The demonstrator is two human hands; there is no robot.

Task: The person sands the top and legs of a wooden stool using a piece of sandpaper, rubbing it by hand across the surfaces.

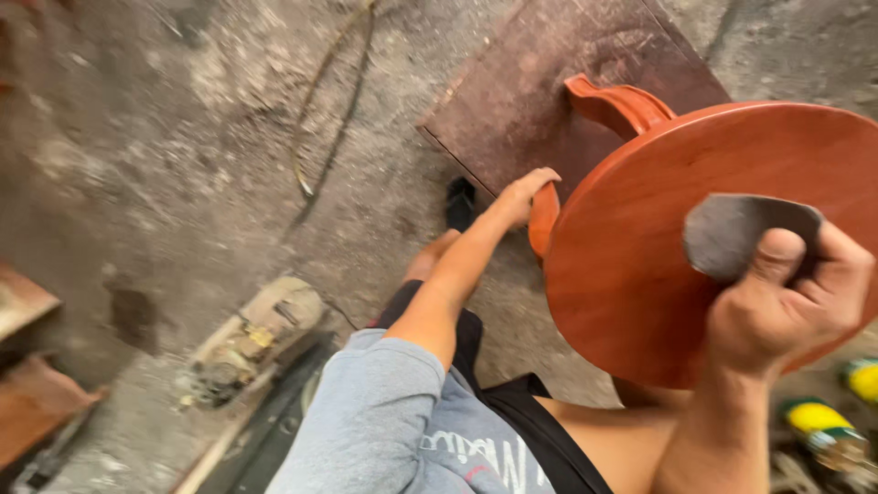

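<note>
A round reddish-brown wooden stool (pixel 658 220) is tipped on its side, its flat seat facing me. My right hand (pixel 786 302) presses a grey piece of sandpaper (pixel 732 233) against the seat's right part, fingers curled around the sheet. My left hand (pixel 529 194) reaches forward and grips a curved stool leg (pixel 543 220) at the seat's left edge. Another curved leg (pixel 617 105) sticks out above the seat. My grey sleeve (pixel 384 402) and bare knee are below.
A dark wooden board (pixel 540 82) lies on the dusty concrete floor behind the stool. A worn power tool (pixel 251 343) rests at lower left, with a cord (pixel 320 101) trailing away. Yellow-capped cans (pixel 819 425) sit at lower right. Wooden pieces (pixel 27 393) are at far left.
</note>
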